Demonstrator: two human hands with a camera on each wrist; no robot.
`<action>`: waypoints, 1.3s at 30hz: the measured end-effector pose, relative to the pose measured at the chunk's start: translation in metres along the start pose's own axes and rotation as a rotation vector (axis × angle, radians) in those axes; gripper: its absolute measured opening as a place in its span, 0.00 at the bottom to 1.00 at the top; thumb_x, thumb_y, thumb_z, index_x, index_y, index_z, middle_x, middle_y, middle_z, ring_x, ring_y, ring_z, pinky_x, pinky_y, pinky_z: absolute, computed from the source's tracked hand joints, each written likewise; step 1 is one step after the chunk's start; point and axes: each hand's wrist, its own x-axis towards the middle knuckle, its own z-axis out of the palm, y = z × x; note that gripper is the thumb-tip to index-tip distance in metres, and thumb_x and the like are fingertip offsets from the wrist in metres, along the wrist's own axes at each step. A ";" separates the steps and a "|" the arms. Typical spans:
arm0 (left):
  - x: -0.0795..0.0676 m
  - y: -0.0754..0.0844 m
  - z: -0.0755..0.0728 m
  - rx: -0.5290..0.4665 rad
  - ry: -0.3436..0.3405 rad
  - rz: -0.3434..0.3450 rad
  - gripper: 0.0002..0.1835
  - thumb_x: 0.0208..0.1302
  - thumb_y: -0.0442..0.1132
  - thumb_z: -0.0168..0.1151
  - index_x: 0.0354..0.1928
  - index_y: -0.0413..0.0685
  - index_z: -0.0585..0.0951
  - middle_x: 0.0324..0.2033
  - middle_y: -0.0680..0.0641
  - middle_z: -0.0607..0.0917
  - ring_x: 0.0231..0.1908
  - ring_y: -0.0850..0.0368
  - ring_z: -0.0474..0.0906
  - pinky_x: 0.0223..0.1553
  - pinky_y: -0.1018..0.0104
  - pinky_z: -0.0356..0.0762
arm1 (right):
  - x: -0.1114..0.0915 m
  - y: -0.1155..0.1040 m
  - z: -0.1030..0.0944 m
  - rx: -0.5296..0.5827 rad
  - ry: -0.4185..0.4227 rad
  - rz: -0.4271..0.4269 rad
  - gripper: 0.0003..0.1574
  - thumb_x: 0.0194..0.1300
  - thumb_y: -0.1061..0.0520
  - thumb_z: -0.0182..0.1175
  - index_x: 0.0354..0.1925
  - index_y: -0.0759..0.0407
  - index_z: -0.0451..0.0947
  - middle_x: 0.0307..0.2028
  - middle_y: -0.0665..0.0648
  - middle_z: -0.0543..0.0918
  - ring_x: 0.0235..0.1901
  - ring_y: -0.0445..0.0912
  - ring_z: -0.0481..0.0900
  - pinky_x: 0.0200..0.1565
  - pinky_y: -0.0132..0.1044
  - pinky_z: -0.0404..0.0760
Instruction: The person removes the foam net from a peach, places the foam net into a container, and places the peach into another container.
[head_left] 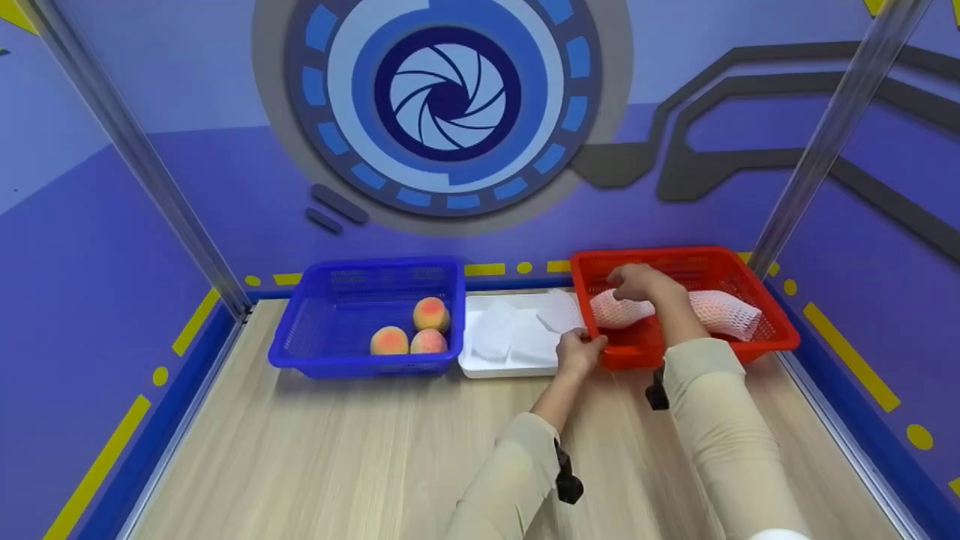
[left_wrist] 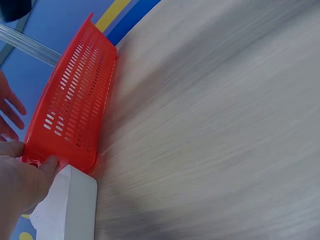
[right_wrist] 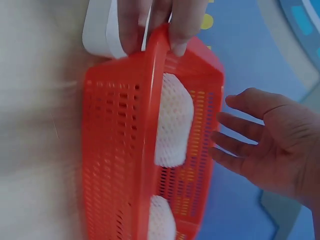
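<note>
My left hand (head_left: 577, 352) grips the near left corner of the red basket (head_left: 622, 358), its fingers and thumb on either side of the rim. Inside that basket lie two foam-netted bundles (head_left: 616, 310), apparently wrapped peaches; the right bundle (head_left: 727, 313) is partly behind my forearm in the head view. My right hand (right_wrist: 280, 140) is over the basket with its fingers spread apart, holding nothing. Beside the basket stands a white tray (head_left: 510, 372) with several white foam net sleeves (head_left: 496, 330) in it.
At the left stands a blue basket (head_left: 360, 366) with three bare peaches (head_left: 430, 314) in its right part. Blue panels (head_left: 202, 195) enclose the wooden tabletop (head_left: 360, 450) at the back and sides.
</note>
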 end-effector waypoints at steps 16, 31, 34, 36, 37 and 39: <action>-0.001 0.000 -0.002 0.030 -0.027 0.024 0.06 0.62 0.32 0.70 0.34 0.35 0.85 0.25 0.48 0.84 0.25 0.61 0.74 0.30 0.72 0.78 | 0.011 0.012 0.026 -0.073 -0.050 0.164 0.23 0.69 0.59 0.60 0.59 0.70 0.78 0.55 0.71 0.81 0.52 0.61 0.76 0.61 0.59 0.76; 0.003 0.001 -0.003 0.038 -0.037 0.033 0.08 0.62 0.34 0.70 0.34 0.33 0.84 0.25 0.48 0.82 0.27 0.61 0.73 0.34 0.71 0.79 | 0.001 0.025 0.032 -0.083 0.013 0.225 0.44 0.61 0.58 0.68 0.65 0.82 0.62 0.58 0.80 0.72 0.56 0.68 0.76 0.59 0.58 0.79; 0.002 0.002 -0.004 0.026 -0.037 0.029 0.08 0.62 0.33 0.70 0.35 0.33 0.83 0.26 0.48 0.82 0.29 0.60 0.74 0.36 0.70 0.81 | 0.000 0.030 0.032 -0.072 -0.008 0.222 0.54 0.61 0.60 0.68 0.74 0.76 0.51 0.67 0.81 0.65 0.65 0.69 0.67 0.67 0.60 0.69; 0.002 0.003 -0.004 0.021 -0.036 0.029 0.08 0.62 0.33 0.70 0.35 0.33 0.83 0.27 0.47 0.82 0.29 0.60 0.75 0.36 0.70 0.81 | 0.001 0.034 0.032 -0.064 -0.025 0.211 0.50 0.60 0.63 0.68 0.75 0.71 0.57 0.67 0.78 0.68 0.64 0.67 0.69 0.66 0.61 0.70; 0.002 0.003 -0.004 0.023 -0.036 0.031 0.08 0.62 0.33 0.70 0.35 0.33 0.83 0.27 0.47 0.82 0.29 0.60 0.75 0.36 0.69 0.82 | 0.002 0.036 0.032 -0.069 -0.029 0.205 0.45 0.59 0.64 0.68 0.72 0.69 0.63 0.63 0.76 0.73 0.60 0.66 0.72 0.64 0.59 0.74; 0.002 0.003 -0.004 0.029 -0.035 0.038 0.08 0.62 0.33 0.70 0.35 0.33 0.83 0.27 0.47 0.83 0.29 0.59 0.75 0.35 0.70 0.82 | 0.004 0.038 0.034 -0.105 -0.023 0.192 0.34 0.56 0.66 0.69 0.62 0.69 0.74 0.53 0.72 0.80 0.50 0.63 0.76 0.57 0.56 0.80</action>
